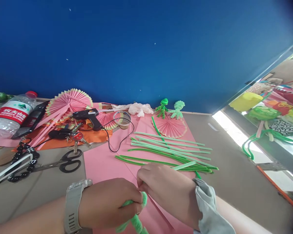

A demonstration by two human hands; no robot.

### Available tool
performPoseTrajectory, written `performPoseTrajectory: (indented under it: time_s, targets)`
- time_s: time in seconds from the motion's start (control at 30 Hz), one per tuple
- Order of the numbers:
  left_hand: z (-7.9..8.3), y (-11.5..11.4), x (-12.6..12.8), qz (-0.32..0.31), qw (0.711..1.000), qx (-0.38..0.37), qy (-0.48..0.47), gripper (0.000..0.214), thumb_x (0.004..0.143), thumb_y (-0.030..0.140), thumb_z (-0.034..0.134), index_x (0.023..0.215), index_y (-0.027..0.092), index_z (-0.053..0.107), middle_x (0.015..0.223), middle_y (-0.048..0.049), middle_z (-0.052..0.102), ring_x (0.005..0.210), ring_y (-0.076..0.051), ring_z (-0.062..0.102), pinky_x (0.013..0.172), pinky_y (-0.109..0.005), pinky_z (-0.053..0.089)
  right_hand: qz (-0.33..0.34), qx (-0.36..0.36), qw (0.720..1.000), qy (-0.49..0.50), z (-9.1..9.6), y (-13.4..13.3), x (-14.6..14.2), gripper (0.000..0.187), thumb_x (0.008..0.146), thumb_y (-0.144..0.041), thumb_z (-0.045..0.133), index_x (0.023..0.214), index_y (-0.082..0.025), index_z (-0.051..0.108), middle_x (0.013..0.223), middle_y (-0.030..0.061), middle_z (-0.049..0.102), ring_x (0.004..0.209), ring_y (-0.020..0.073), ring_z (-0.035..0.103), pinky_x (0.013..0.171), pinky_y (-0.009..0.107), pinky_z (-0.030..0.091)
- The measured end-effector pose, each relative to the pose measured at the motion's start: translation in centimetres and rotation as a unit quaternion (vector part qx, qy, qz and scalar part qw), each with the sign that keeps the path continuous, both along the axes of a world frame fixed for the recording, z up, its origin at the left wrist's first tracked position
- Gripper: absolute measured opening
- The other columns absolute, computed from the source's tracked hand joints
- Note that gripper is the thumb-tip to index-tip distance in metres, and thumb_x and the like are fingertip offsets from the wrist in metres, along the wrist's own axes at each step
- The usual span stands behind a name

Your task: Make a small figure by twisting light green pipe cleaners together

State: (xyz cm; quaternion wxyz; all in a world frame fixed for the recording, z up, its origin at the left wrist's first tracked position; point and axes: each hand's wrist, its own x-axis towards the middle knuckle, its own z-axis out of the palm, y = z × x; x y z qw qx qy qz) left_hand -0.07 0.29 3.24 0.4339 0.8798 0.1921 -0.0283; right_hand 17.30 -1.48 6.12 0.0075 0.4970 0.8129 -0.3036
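Observation:
My left hand (112, 203) is closed around a twisted light-green pipe cleaner shape (136, 223), whose coiled lower parts hang below the fingers. Touching it at the fingertips, my right hand (161, 187) pinches at the upper end of the same fuzzy green strand; its fingertips are partly hidden. A light-green pipe cleaner end (185, 165) sticks out behind the right hand. Just beyond lie several loose green pipe cleaners (168, 149) in light and dark shades. Two finished-looking coiled figures, one dark green (163, 109) and one light green (178, 110), stand near a pink folded paper fan (172, 126).
Pink paper sheets (100, 165) cover the table's middle. Leftward are black scissors (69, 161), keys (78, 138), a glue gun (88, 116) with its cord, a tape roll (122, 119), a plastic bottle (12, 112) and more fans (69, 104). A blue partition (136, 48) stands behind.

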Motion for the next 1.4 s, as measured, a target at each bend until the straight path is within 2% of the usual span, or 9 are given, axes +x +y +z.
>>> performPoseTrajectory:
  time_s: [0.23,0.37,0.47,0.63,0.8,0.97,1.07,1.23,1.4]
  targets:
    - [0.6,-0.3,0.2,0.112,0.993,0.017,-0.017,0.021,0.087,0.018,0.033,0.067,0.020,0.037,0.065,0.0036,0.046,0.059,-0.011,0.041,0.055,-0.021,0.030,-0.063,-0.056,0.992,0.097,1.1,2.1,1.6,0.006,0.080,-0.018,0.052,0.074,-0.019,0.055,0.071,-0.0046,0.059,0.063,0.0082,0.050,0.055,0.019,0.034]
    - [0.3,-0.5,0.2,0.087,0.992,0.081,-0.032,0.018,0.087,0.015,0.035,0.070,0.020,0.040,0.070,0.0024,0.050,0.067,-0.013,0.044,0.062,-0.022,0.033,-0.041,-0.112,0.984,0.134,1.2,3.0,2.5,0.010,0.080,-0.027,0.056,0.074,-0.018,0.055,0.065,-0.0061,0.054,0.056,0.0066,0.045,0.051,0.018,0.032]
    - [0.0,-0.6,0.3,0.060,0.992,0.110,-0.028,0.017,0.088,0.017,0.036,0.073,0.020,0.043,0.075,0.0015,0.054,0.072,-0.014,0.047,0.065,-0.023,0.033,-0.040,-0.105,0.985,0.131,1.1,2.7,2.2,0.011,0.078,-0.022,0.058,0.069,-0.018,0.053,0.057,-0.0080,0.048,0.051,0.0052,0.041,0.047,0.017,0.030]
    - [-0.2,-0.6,0.4,0.100,0.990,0.097,-0.018,0.025,0.088,0.019,0.032,0.067,0.019,0.046,0.066,0.0011,0.051,0.061,-0.013,0.045,0.056,-0.023,0.031,-0.083,0.003,0.991,0.107,0.6,1.2,0.7,0.008,0.078,-0.013,0.054,0.072,-0.018,0.052,0.066,-0.0056,0.056,0.058,0.0072,0.047,0.051,0.018,0.033]
    - [-0.4,0.0,0.3,0.163,0.985,0.028,-0.055,0.023,0.084,0.018,0.035,0.066,0.018,0.050,0.062,0.0007,0.052,0.059,-0.014,0.047,0.054,-0.023,0.033,0.003,0.151,0.985,0.082,0.3,0.0,-0.5,0.016,0.074,0.001,0.049,0.073,-0.014,0.053,0.073,0.0011,0.058,0.068,0.0119,0.050,0.060,0.022,0.039]
    - [-0.7,0.8,0.0,0.256,0.951,-0.071,-0.155,0.021,0.081,0.012,0.037,0.063,0.018,0.045,0.059,0.0035,0.046,0.059,-0.012,0.044,0.055,-0.022,0.035,0.117,0.340,0.932,0.048,1.3,-0.1,-0.5,0.018,0.085,-0.008,0.040,0.093,-0.011,0.056,0.080,0.0062,0.062,0.071,0.0176,0.051,0.064,0.031,0.042]
    - [-0.6,0.8,-0.2,0.298,0.929,-0.097,-0.196,0.021,0.085,0.015,0.038,0.065,0.018,0.044,0.058,0.0047,0.042,0.057,-0.010,0.041,0.055,-0.021,0.036,0.130,0.386,0.910,0.079,1.8,0.0,0.1,0.026,0.089,-0.009,0.036,0.112,-0.010,0.048,0.088,0.0075,0.064,0.079,0.0191,0.054,0.068,0.033,0.044]
    - [-0.1,0.2,-0.4,0.337,0.915,-0.041,-0.220,0.019,0.089,0.026,0.036,0.076,0.019,0.048,0.072,0.0008,0.048,0.069,-0.013,0.045,0.061,-0.022,0.039,0.002,0.271,0.944,0.189,2.4,0.1,0.9,0.017,0.087,-0.009,0.045,0.098,-0.018,0.053,0.088,0.0015,0.064,0.077,0.0109,0.057,0.069,0.021,0.044]
    - [0.3,-0.1,-0.6,0.312,0.922,-0.037,-0.225,0.019,0.091,0.025,0.035,0.082,0.020,0.051,0.072,0.0005,0.049,0.073,-0.014,0.047,0.065,-0.022,0.039,-0.037,0.080,0.968,0.234,3.1,0.5,1.3,0.017,0.087,-0.010,0.044,0.089,-0.022,0.056,0.083,-0.0022,0.063,0.075,0.0076,0.058,0.067,0.017,0.043]
